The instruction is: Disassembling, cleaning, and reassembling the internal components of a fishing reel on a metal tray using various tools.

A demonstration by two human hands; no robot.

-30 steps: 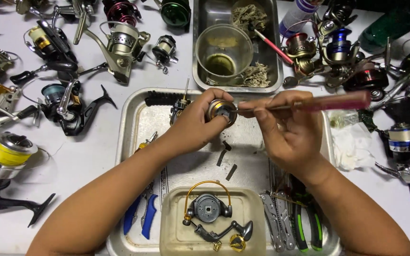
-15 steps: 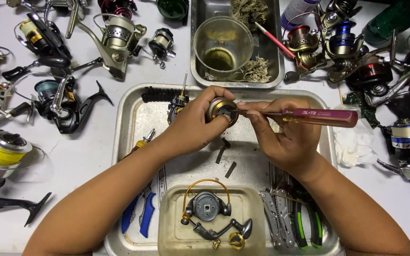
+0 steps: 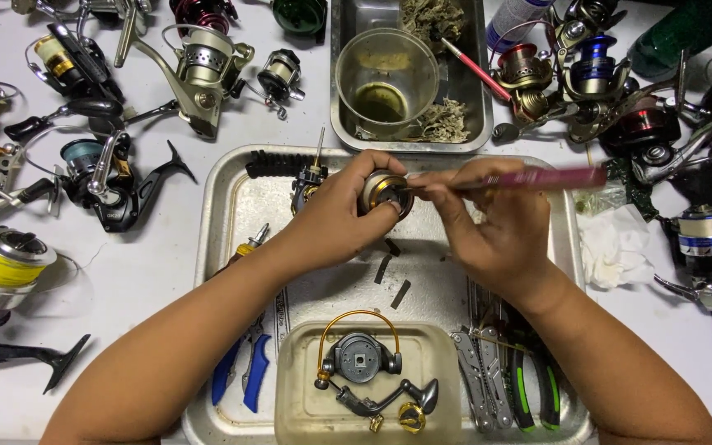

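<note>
A white table (image 3: pixel 166 272) carries fishing reels (image 3: pixel 199 70), two steel trays (image 3: pixel 224 214), and a tissue (image 3: pixel 615 247).

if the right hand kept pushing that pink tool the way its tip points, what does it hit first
Most likely the gold-rimmed spool gripped in the left hand: the right hand aims the pink tool leftward, its tip already at the spool's face.
</note>
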